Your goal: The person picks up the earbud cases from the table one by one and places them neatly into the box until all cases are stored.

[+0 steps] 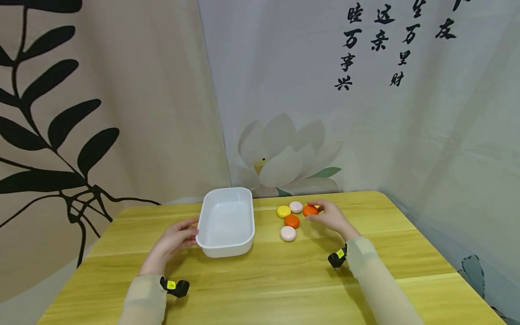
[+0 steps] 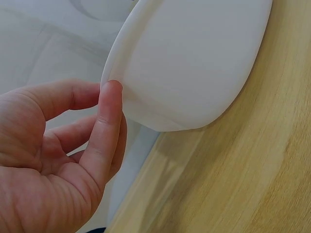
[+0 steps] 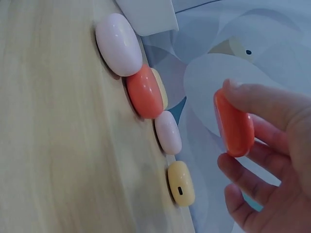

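My left hand point(image 1: 175, 239) holds the left side of a white rectangular dish point(image 1: 225, 250), thumb and fingers at its rim in the left wrist view. An orange, smooth rounded piece point(image 3: 235, 124) is pinched between thumb and fingers of my right hand point(image 3: 277, 155), lifted off the table. Left of that hand lie a yellow rounded piece point(image 1: 283, 211), a pale pink one point(image 1: 296, 207), another orange one point(image 1: 291, 221) and a second pale pink one point(image 1: 288, 233). Close by the held piece, a yellow piece point(image 3: 181, 183) with a small dark slot shows in the right wrist view.
The wooden table point(image 1: 280, 284) ends at a far edge just behind the pieces. Beyond it hangs a printed cloth point(image 1: 162, 113) with leaves, a lotus and black characters. Each wrist bears a small black camera point(image 1: 175, 287).
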A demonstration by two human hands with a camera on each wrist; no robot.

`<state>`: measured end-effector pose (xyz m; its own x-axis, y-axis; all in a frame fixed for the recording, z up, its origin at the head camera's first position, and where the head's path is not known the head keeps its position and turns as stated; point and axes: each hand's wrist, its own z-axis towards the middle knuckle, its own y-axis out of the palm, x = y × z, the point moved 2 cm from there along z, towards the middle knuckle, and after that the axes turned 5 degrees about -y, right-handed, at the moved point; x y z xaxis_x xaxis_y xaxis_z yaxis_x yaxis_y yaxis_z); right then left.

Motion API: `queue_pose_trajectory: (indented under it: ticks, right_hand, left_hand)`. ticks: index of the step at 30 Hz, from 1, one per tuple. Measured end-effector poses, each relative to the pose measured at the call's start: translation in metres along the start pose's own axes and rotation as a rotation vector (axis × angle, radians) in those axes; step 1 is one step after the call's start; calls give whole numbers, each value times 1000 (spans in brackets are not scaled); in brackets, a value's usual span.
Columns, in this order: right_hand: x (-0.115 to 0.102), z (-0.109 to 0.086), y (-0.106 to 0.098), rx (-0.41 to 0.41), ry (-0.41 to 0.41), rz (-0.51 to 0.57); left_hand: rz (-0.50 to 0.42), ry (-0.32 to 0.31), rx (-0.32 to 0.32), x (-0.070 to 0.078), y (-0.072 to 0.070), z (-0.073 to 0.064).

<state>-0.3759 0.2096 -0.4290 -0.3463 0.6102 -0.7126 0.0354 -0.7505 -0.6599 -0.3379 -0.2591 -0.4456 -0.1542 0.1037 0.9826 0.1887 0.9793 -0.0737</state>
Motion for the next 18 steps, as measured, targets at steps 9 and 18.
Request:
queue_pose_trajectory:
  ticks: [9, 18]
  right_hand:
    - [-3, 3, 1, -16, -12, -10]
    - [-4, 8, -5, -7, -8, -24]
  left_hand:
    - [8, 2, -6, -1, 1, 0]
    - [8, 0, -10, -1, -1, 0]
